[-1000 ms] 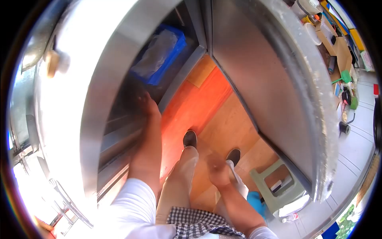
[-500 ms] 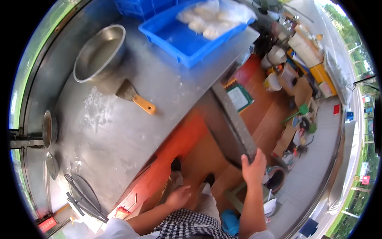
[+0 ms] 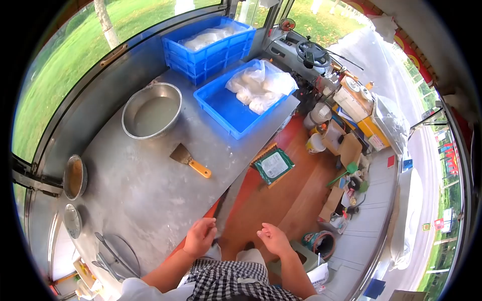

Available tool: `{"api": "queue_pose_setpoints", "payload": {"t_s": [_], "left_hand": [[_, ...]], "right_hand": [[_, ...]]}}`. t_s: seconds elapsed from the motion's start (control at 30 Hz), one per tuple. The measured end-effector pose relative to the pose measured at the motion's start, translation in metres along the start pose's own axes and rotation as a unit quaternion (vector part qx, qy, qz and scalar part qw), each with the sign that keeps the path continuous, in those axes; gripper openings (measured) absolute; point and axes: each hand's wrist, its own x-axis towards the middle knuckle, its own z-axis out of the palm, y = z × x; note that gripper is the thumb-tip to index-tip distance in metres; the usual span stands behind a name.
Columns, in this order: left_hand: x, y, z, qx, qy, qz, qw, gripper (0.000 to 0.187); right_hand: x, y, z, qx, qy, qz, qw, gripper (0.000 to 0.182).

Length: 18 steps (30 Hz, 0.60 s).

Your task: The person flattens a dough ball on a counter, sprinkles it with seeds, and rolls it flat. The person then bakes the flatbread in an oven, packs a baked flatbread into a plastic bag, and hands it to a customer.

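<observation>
My left hand (image 3: 200, 238) is just off the front edge of the metal table (image 3: 145, 200), its fingers loosely curled with nothing visible in them. Over the floor to its right, my right hand (image 3: 275, 239) also looks unoccupied, fingers half bent and apart. A scraper (image 3: 191, 160) with a yellow handle lies on the tabletop beyond my left hand. Behind it stands a wide metal basin (image 3: 152, 111) with cloudy liquid inside. At the table's far end a blue tray (image 3: 213, 108) carries pale dough pieces (image 3: 256, 90) under clear plastic.
Stacked blue crates (image 3: 208, 57) stand against the window side. Two small bowls, one a metal bowl (image 3: 75, 176), and tongs (image 3: 118, 258) on a round dark lid are at the left. A green packet (image 3: 273, 165) lies beyond the table edge. Boxes (image 3: 354, 100) and clutter line the right wall.
The long drawer-like metal piece my right hand gripped no longer sticks out from the table. That hand has let go and moved left; my left hand has moved up toward the table edge.
</observation>
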Motion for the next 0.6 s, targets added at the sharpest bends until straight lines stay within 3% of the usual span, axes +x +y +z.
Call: {"api": "queue_pose_setpoints", "payload": {"t_s": [0.27,0.37,0.5,0.6], "left_hand": [[0.065,0.013,-0.009,-0.001,0.065,0.043,0.997,0.023],[0.091,0.029,-0.008,0.003,0.088,-0.006,0.996,0.025],[0.128,0.017,-0.001,0.055,0.132,0.012,0.990,0.029],[0.147,0.034,0.001,0.101,0.148,-0.049,0.983,0.026]], "right_hand": [[0.024,-0.002,-0.046,-0.006,0.043,-0.052,0.998,0.053],[0.050,-0.011,-0.072,0.026,0.047,-0.064,0.996,0.052],[0.110,-0.031,-0.114,-0.009,0.040,-0.105,0.994,0.049],[0.156,-0.061,-0.153,-0.009,0.047,-0.174,0.984,0.046]]}}
